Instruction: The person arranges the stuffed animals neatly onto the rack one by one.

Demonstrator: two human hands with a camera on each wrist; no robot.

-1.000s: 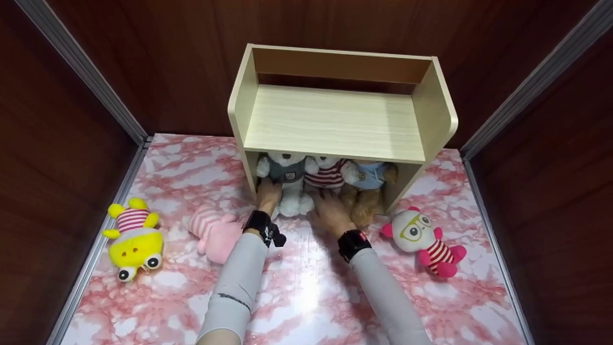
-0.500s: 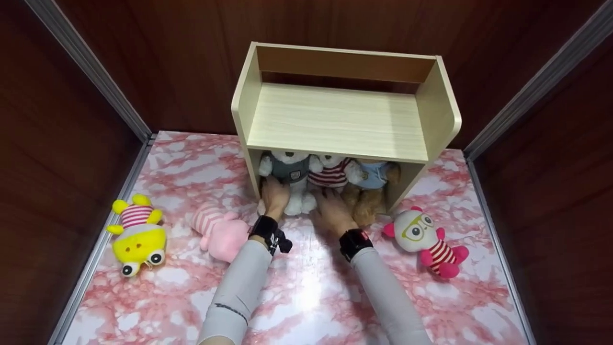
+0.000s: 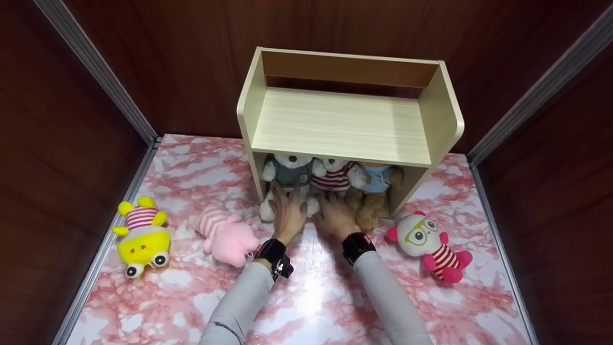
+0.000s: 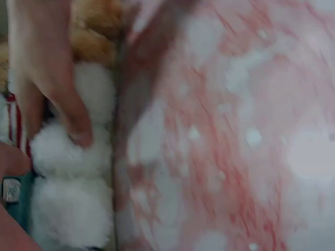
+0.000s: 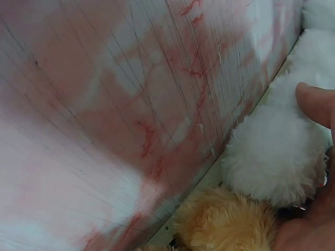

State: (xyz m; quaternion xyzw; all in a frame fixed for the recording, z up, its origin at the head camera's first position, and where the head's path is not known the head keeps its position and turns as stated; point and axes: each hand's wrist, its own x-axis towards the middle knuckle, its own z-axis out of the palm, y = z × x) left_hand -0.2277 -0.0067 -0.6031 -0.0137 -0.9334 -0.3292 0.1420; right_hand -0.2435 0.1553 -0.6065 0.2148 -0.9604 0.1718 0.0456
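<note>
As seen just below centre in the head view, spread wide and nearly straight at the left hand (image 3: 289, 213), with fingertips over the lower front of the grey-vested white teddy bear (image 3: 288, 176) and no sign of a grip. By judgement, most telling for any move: almost straight up the frame from those fingertips, inside the lower compartment of the cream bookshelf (image 3: 340, 122), seated upright, with a long axis from half-hidden head down to white feet at the opening. Nearer to that hand than to the right hand (image 3: 335, 214), laid instead at the lap of the red-striped white teddy bear (image 3: 332, 179), with thumb and forefinger parted; with other fingertips hidden, impossible to tell how firmly pressed. Just right of it, the blue-topped brown teddy bear (image 3: 375, 179). Farther out, at lower left, the pink plush toy (image 3: 233, 242); at lower right, the pink-eared panda plush (image 3: 415, 235).
</note>
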